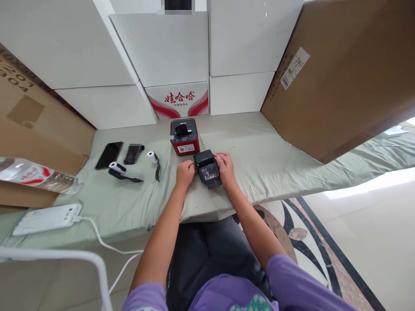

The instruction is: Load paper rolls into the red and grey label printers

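A small black portable receipt printer (204,158) lies on the cloth-covered surface in front of me, with a dark, shiny strip (210,173) hanging over its near side. My left hand (186,173) is curled closed at the printer's left edge. On the opposite edge, my right hand (225,167) grips with bent fingers and thumb. Just behind stands a red and black box-shaped device (188,144) with a white label on its front. Two white paper rolls (117,167) with loose black strips lie to the left.
A black phone (109,155) and a blurred-out dark item (133,154) lie at left. Nearer are a water bottle (39,175) and a white power bank (48,219) with a cable. White boxes (177,49) line the back; a large carton (337,82) stands right.
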Demonstrator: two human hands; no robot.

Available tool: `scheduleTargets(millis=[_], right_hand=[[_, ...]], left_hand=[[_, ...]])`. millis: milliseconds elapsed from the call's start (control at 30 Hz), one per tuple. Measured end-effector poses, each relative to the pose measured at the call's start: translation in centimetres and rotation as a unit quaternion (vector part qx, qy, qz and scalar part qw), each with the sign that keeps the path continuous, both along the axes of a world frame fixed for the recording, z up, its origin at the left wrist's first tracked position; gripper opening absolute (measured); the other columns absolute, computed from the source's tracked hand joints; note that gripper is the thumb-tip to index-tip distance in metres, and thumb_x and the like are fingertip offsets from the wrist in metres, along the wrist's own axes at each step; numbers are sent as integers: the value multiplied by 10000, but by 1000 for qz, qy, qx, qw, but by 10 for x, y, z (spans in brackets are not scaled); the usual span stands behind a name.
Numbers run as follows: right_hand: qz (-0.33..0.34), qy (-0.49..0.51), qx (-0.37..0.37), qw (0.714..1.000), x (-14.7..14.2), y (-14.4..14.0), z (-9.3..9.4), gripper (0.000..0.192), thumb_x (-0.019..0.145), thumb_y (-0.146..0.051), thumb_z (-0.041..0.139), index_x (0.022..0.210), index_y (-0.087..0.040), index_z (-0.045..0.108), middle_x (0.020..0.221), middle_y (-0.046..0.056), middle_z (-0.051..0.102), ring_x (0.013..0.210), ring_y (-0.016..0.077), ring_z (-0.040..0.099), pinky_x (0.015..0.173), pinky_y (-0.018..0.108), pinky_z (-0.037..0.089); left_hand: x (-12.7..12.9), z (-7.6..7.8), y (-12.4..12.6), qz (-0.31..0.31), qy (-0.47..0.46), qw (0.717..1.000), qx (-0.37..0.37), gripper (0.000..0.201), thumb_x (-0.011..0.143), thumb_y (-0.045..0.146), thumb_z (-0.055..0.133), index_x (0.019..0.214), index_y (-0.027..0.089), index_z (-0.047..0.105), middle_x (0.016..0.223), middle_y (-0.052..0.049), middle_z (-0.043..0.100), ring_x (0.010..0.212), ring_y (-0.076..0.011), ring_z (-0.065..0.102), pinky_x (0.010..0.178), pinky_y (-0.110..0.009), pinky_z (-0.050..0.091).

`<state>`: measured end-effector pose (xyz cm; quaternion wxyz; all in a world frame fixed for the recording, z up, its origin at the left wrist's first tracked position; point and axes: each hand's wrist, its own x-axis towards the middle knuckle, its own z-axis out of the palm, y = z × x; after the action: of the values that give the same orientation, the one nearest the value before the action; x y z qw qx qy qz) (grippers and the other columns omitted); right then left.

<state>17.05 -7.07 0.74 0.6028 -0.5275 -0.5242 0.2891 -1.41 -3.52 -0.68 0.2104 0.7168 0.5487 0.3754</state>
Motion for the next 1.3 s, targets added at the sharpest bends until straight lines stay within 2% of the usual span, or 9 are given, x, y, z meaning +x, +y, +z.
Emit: scheduleTargets(millis=[167, 400, 500, 633, 733, 900, 1000, 1133, 1300], right_hand=[[-5, -50, -11, 999, 1, -3, -3, 462, 915, -519, 544, 1180, -212, 767, 1291, 140, 547, 1178, 254, 630, 956, 378, 582], [45, -121, -71, 989, 6, 11, -9, 566, 1001, -450, 380, 1474, -242, 612, 1372, 110, 515, 1266, 220, 575, 1145, 380, 462], [36, -136, -90, 986, 10, 14, -1, 546, 1031, -404, 329, 1457, -226, 620, 1304, 105, 556, 1232, 209, 585, 1130, 370, 459], [-4, -216, -62, 974, 18, 12, 21, 414, 1002, -343, 449, 1239, -187, 750, 1163, 108, 588, 992, 214, 612, 927, 347, 535], [61, -346, -90, 932, 22, 18, 40, 290, 952, -278, 561, 1075, -195, 809, 1143, 111, 570, 1021, 230, 597, 926, 359, 528], [136, -537, -203, 808, 12, 36, 72, 325, 888, -217, 661, 1173, -262, 809, 1280, 157, 545, 1165, 339, 551, 971, 476, 522], [144, -579, -252, 762, 0, 42, 84, 355, 845, -160, 693, 1173, -250, 797, 1318, 180, 531, 1197, 382, 532, 921, 498, 545], [145, -613, -238, 739, -10, 41, 88, 332, 845, -99, 662, 1143, -193, 774, 1334, 207, 509, 1235, 399, 510, 913, 493, 547], [151, -604, -248, 742, -13, 36, 87, 358, 878, -110, 622, 1221, -178, 702, 1356, 221, 465, 1236, 394, 545, 925, 470, 533]], left_hand=[[1, -1, 3, 17, -33, 999, -38, 238, 785, 183, 427, 553, 213, 467, 577, -13, 529, 633, -176, 500, 665, -314, 339], [2, -3, 6, 1, -42, 998, -37, 236, 794, 186, 414, 563, 213, 456, 594, -3, 525, 644, -162, 492, 669, -304, 347], [2, -4, 7, -2, -37, 998, -45, 230, 794, 186, 413, 572, 213, 470, 620, -10, 559, 665, -165, 518, 679, -300, 367], [3, -3, 7, 5, -21, 998, -58, 243, 812, 191, 406, 584, 216, 485, 648, -15, 588, 702, -175, 543, 702, -300, 384], [3, -1, 7, 7, -18, 998, -68, 245, 815, 192, 407, 593, 216, 506, 657, -17, 597, 719, -180, 549, 700, -299, 379], [3, 0, 8, 9, -14, 997, -77, 252, 809, 188, 419, 587, 214, 536, 646, -18, 593, 706, -182, 539, 694, -301, 376], [3, 0, 8, 8, -17, 996, -82, 256, 815, 196, 424, 594, 210, 553, 654, -19, 599, 699, -179, 534, 687, -299, 368], [4, 1, 7, 11, -8, 996, -83, 275, 839, 201, 422, 617, 204, 583, 674, -23, 619, 716, -178, 539, 681, -294, 357], [4, 1, 7, 15, -2, 996, -85, 280, 856, 210, 438, 636, 203, 611, 717, -35, 662, 749, -189, 560, 672, -296, 340]])
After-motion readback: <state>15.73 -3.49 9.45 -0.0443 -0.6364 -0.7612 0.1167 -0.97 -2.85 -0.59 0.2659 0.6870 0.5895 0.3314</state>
